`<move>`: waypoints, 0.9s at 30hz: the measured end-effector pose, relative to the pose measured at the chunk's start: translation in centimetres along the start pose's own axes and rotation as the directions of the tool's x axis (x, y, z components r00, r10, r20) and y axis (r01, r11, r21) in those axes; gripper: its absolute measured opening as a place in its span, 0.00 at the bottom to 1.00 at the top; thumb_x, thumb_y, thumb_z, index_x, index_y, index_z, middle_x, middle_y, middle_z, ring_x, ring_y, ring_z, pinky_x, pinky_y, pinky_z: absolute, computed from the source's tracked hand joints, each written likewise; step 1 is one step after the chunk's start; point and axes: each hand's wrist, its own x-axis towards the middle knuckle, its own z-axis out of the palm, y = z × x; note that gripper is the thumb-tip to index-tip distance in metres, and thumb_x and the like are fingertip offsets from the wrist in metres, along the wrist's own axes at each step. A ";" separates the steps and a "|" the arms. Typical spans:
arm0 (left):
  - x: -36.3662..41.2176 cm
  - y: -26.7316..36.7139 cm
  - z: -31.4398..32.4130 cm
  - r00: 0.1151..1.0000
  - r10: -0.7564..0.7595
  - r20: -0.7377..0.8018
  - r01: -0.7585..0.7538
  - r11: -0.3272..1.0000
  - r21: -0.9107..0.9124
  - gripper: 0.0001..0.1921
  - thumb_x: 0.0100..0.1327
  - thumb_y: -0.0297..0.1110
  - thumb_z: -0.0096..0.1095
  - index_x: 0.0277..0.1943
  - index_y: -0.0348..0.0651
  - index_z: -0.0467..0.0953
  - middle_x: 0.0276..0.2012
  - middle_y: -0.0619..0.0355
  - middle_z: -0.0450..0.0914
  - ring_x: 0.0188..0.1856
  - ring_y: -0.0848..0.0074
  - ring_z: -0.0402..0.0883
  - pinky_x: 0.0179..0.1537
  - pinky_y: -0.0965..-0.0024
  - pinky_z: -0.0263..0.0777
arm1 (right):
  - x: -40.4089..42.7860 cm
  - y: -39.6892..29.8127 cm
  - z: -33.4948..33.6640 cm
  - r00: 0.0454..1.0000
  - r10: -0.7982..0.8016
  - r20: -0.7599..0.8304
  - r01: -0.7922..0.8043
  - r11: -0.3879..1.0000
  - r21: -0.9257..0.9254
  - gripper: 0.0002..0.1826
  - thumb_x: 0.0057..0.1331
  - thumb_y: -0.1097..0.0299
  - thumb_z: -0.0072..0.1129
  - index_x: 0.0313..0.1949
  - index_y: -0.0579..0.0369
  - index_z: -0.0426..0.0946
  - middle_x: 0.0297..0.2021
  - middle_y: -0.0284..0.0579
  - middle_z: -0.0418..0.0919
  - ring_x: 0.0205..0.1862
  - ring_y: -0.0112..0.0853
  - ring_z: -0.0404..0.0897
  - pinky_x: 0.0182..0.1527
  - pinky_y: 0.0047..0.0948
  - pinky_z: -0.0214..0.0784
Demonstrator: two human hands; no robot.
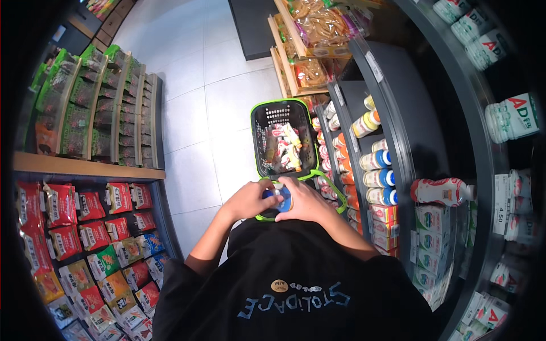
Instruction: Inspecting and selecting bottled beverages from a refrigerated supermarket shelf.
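Close in front of my black shirt, both hands are around a small blue-and-white bottle. My left hand has its thumb and fingers against the bottle's left side and top. From the right, my right hand wraps around it, covering much of its body. Just beyond the hands is a black plastic shopping basket with a lime-green rim. White, red and yellow bottles lie jumbled inside it. A lime-green basket handle sticks out to the right of my hands.
On the right, a dark refrigerated shelf holds rows of drink bottles and cartons. Wooden bins of packaged snacks stand ahead. Snack racks and red packets line the left, across a tiled floor.
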 end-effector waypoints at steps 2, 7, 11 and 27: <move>1.2 -1.5 1.2 0.998 -0.046 -0.035 0.046 0.999 0.009 0.22 0.61 0.46 0.70 0.47 0.32 0.80 0.27 0.43 0.83 0.28 0.59 0.84 0.35 0.61 0.76 | -0.4 2.5 0.3 0.995 0.013 -0.101 -0.021 0.996 -0.085 0.52 0.48 0.50 0.81 0.68 0.54 0.61 0.62 0.60 0.69 0.64 0.56 0.71 0.62 0.50 0.67; 5.5 -7.3 6.5 0.918 -0.305 -0.255 0.360 0.909 0.210 0.29 0.55 0.51 0.71 0.47 0.30 0.78 0.36 0.34 0.85 0.42 0.47 0.87 0.46 0.51 0.79 | -3.8 9.6 0.3 0.895 0.443 0.047 -0.407 0.857 -0.317 0.40 0.61 0.28 0.58 0.50 0.56 0.81 0.43 0.57 0.83 0.49 0.56 0.82 0.55 0.52 0.72; 8.3 -13.2 8.5 0.883 -0.444 -0.154 0.469 0.816 0.337 0.33 0.54 0.54 0.71 0.51 0.32 0.75 0.41 0.37 0.86 0.45 0.47 0.86 0.49 0.51 0.79 | -6.7 12.4 1.5 0.775 0.584 0.243 -0.494 0.798 -0.345 0.45 0.61 0.20 0.47 0.35 0.57 0.85 0.36 0.56 0.85 0.45 0.53 0.84 0.52 0.52 0.73; 17.2 -17.9 12.7 0.917 -0.398 0.022 0.355 0.842 0.406 0.36 0.55 0.56 0.70 0.53 0.31 0.71 0.43 0.35 0.85 0.47 0.47 0.86 0.50 0.51 0.79 | -7.3 15.2 5.5 0.910 0.257 -0.324 -0.371 0.853 -0.366 0.35 0.61 0.29 0.57 0.18 0.50 0.78 0.22 0.46 0.81 0.30 0.43 0.83 0.34 0.44 0.76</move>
